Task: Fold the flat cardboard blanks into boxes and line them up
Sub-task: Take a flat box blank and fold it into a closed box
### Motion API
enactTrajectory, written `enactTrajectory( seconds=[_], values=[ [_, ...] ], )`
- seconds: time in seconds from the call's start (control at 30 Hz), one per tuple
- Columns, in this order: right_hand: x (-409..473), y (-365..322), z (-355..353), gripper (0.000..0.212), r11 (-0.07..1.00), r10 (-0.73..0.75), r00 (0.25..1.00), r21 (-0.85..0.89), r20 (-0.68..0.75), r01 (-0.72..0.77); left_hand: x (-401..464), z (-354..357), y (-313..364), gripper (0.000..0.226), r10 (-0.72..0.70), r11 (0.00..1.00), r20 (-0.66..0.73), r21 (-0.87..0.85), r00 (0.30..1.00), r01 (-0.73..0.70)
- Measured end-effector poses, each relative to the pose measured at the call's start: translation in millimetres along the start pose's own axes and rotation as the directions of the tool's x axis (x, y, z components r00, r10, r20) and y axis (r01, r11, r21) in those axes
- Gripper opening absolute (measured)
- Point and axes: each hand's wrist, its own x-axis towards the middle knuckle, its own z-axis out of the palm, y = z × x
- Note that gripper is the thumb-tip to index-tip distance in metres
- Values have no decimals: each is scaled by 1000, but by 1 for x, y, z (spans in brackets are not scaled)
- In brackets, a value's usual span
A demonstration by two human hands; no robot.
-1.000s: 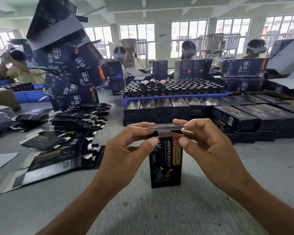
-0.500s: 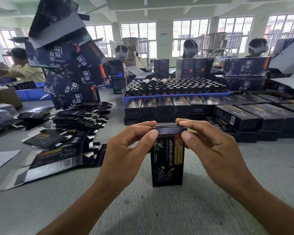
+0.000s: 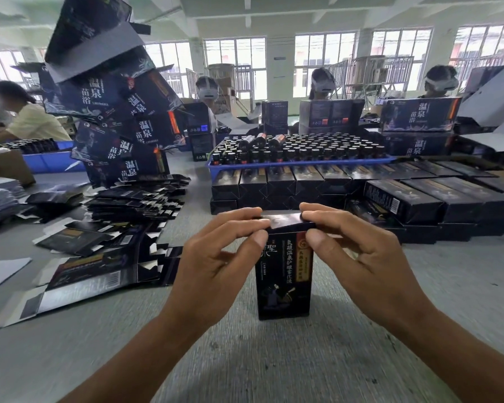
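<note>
A tall black printed box (image 3: 284, 274) stands upright on the grey table (image 3: 245, 359) in front of me. My left hand (image 3: 216, 257) pinches its top left corner, forefinger on the lid, thumb on the front face. My right hand (image 3: 358, 254) pinches the top right corner the same way. The top flap (image 3: 282, 220) lies nearly flat over the opening. Flat black blanks (image 3: 99, 271) lie spread to the left, with a thicker pile of blanks (image 3: 137, 199) behind them. Finished boxes (image 3: 274, 184) lie in rows behind the upright one.
More folded boxes (image 3: 419, 199) are stacked at the right. A blue tray (image 3: 297, 163) of dark bottles sits on the rows. A leaning tower of larger dark cartons (image 3: 108, 112) rises at the left. Several people work at the far side.
The top flap, raised and showing its pale underside a second ago, has been pressed down onto the box. Both hands stayed at the top corners.
</note>
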Motion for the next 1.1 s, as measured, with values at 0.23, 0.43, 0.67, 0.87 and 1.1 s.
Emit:
enactTrajectory(
  seconds=[0.23, 0.43, 0.67, 0.87, 1.1],
  values=[
    [3, 3, -2, 28, 965, -176, 984, -206, -39, 164, 0, 0, -5, 24, 85, 995, 14, 40, 996, -86],
    [6, 7, -4, 23, 937, -247, 969, -260, -20, 233, 0, 1, -6, 23, 69, 997, -1, 38, 998, -69],
    [9, 9, -6, 21, 922, -283, 959, -273, 3, 273, 1, 3, -4, 20, 39, 998, -15, 50, 999, -38],
    [7, 12, -4, 25, 983, -106, 994, -149, 17, 107, -3, 2, -11, 37, -53, 998, 84, 35, 995, 51],
    [-3, 27, 5, 77, 903, 132, 972, -427, 195, -36, -6, 2, -30, 92, -428, 901, 225, 36, 875, 432]
  ],
)
